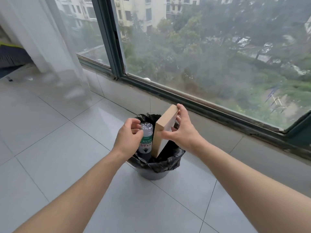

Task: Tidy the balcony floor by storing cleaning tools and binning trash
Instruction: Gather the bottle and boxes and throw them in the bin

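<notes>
Bin (152, 175) with bottle (147, 138) and box (164, 127) on floor tiles (64, 148)

Trash bin (152, 174) on the tiled floor (58, 132), just before the wall (127, 96) under the window (202, 56), plastic bottle (146, 140) in its left side, cardboard box (164, 130) in it too, right of the bottle, curtain (42, 39) behind at far left.

Head view, steeply down onto bin (151, 176)

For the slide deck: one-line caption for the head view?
Left hand grips a plastic bottle and right hand holds a cardboard box, both standing partly inside a black-bagged trash bin by the window.
</notes>
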Available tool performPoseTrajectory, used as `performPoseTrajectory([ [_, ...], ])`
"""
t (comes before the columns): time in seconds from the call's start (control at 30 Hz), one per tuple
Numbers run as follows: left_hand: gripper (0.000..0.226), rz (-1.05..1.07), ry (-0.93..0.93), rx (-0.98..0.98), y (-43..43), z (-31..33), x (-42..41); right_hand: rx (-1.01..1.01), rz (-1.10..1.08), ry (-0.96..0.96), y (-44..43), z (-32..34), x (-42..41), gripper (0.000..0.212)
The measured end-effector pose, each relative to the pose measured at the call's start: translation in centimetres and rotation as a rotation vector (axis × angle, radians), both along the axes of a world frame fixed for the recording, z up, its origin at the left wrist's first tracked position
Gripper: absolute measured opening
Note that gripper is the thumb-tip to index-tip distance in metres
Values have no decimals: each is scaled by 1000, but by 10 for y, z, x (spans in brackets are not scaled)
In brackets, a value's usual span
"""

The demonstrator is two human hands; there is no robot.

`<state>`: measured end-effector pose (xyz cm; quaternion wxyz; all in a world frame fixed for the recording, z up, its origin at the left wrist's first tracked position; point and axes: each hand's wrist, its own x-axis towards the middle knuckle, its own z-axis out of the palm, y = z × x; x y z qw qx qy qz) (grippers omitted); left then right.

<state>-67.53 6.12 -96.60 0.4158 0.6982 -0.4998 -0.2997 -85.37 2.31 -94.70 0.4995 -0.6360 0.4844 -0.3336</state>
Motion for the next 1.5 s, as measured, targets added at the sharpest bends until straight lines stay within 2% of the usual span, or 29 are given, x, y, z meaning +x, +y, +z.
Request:
performPoseTrajectory([
  [0.07,24,-19,0,-21,5,8,-3,31,13,127,0,-3,3,118],
  [0.13,23,-30,-1,-44,10,17,-7,17,-5,196,1,-3,2,106],
  [0.27,22,-89,12,-78,19,36,-23,-124,-96,281,11,10,-12,49],
  [0.33,22,-162,13,-74,23,47,-37,-165,-165,263,19,19,-25,27],
  [0.53,19,-419,24,-154,39,77,-104,-258,-320,213,58,40,-95,8],
  [0.77,17,-749,104,-280,73,114,-225,-386,-545,194,137,68,-215,11],
  [0.97,11,-1063,219,-385,136,145,-360,-549,-819,207,246,106,-335,21],
  [1.23,11,-1455,331,-469,290,171,-553,-621,-1227,316,458,141,-493,37],
  [1.5,21,-1732,410,-364,451,154,-679,-587,-1536,410,657,136,-594,38],
])
